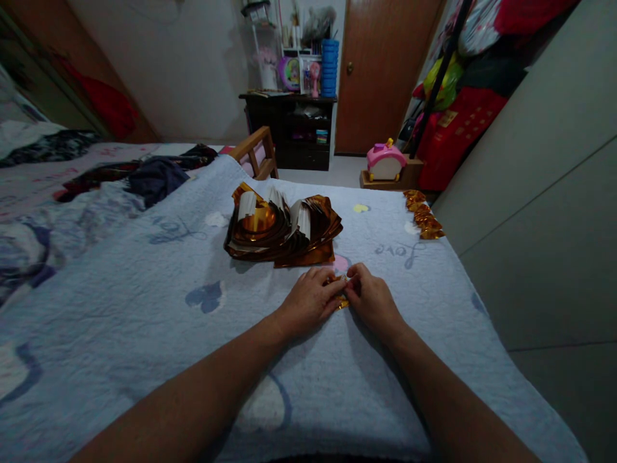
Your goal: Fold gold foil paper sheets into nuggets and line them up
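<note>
Both hands meet over the blue-grey bedspread around a small piece of shiny gold foil paper (343, 303). My left hand (313, 297) closes over the foil, its fingers covering most of it. From the other side, my right hand (370, 294) pinches at the foil's right edge with thumb and forefinger. Just beyond the left hand lies a thick, curled stack of gold foil sheets (284, 231) with pale undersides. Several folded gold foil pieces (424, 215) sit in a row by the far right edge of the bedspread.
The patterned bedspread (144, 328) covers the surface under my arms. Rumpled clothes (159, 177) lie to the left. Past the far edge are a wooden chair-like frame (258, 154), a dark cabinet (289, 132) and a pink toy (385, 161). A pale cabinet wall (540, 193) rises on the right.
</note>
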